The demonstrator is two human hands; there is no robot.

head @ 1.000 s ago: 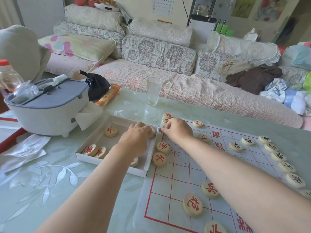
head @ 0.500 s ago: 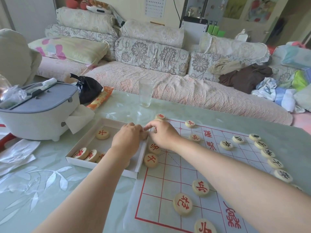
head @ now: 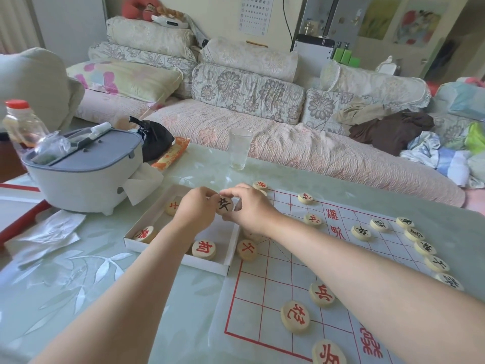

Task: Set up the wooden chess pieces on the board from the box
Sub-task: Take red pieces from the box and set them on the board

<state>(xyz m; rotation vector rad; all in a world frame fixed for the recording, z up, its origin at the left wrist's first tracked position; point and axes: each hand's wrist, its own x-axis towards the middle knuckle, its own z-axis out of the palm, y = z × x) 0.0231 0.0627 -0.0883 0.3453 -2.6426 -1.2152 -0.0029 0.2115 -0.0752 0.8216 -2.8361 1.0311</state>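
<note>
A shallow white box (head: 181,261) lies left of the paper board (head: 275,285) with its red grid. Above the box's far right corner my left hand (head: 195,215) holds up a round wooden piece with a black character (head: 225,204). My right hand (head: 250,210) meets it there and pinches the same piece from the other side. Three red-marked pieces show in the box, one of them (head: 204,249) near the front. Red pieces (head: 295,316) stand on the board's near side, black ones (head: 360,232) along its right side.
A white container with a grey lid (head: 84,166) stands left of the box, with a bottle (head: 21,124) behind it. A drinking glass (head: 239,151) stands beyond the board, a black bag (head: 154,139) to its left. Crumpled tissue (head: 49,232) lies at the left; a sofa runs behind.
My left hand has come up out of the box with a black-marked piece. My right hand has moved left from the board's corner to meet it and grip the piece.
</note>
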